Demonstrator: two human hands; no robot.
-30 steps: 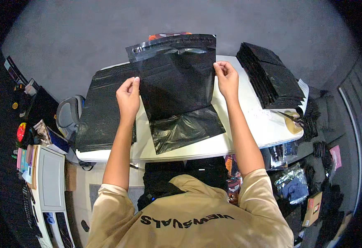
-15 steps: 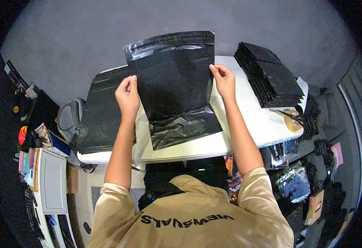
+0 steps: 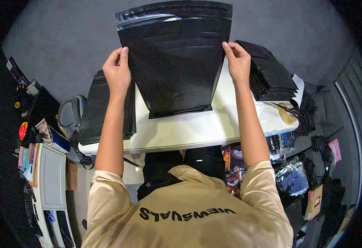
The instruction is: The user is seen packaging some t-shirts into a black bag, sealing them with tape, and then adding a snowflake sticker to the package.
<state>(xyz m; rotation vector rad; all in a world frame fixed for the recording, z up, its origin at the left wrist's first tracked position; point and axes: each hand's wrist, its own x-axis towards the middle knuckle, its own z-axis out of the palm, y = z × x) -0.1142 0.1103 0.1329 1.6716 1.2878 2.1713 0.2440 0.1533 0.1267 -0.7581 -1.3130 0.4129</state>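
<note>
A black plastic mailing bag (image 3: 175,62) hangs upright between my hands, with a shiny flap strip along its top edge. My left hand (image 3: 118,70) pinches its left edge, thumb on the near face. On the opposite edge, my right hand (image 3: 237,62) pinches it at about the same height. The bag's lower edge is down at the white table (image 3: 181,130); whether it touches cannot be told. Left of it lies a wide stack of black bags (image 3: 100,109), partly behind my left forearm. Another pile of folded black bags (image 3: 272,76) sits beyond my right hand.
Scissors (image 3: 288,109) and a tape roll (image 3: 287,117) lie at the table's right end. A grey chair (image 3: 71,113) and a white cabinet (image 3: 53,177) stand to the left. Clear packets (image 3: 292,177) and a cardboard box (image 3: 314,202) are at the lower right.
Both hands have risen and spread slightly, lifting the bag higher. Its lower part, which was crumpled toward me on the table, now hangs straighter.
</note>
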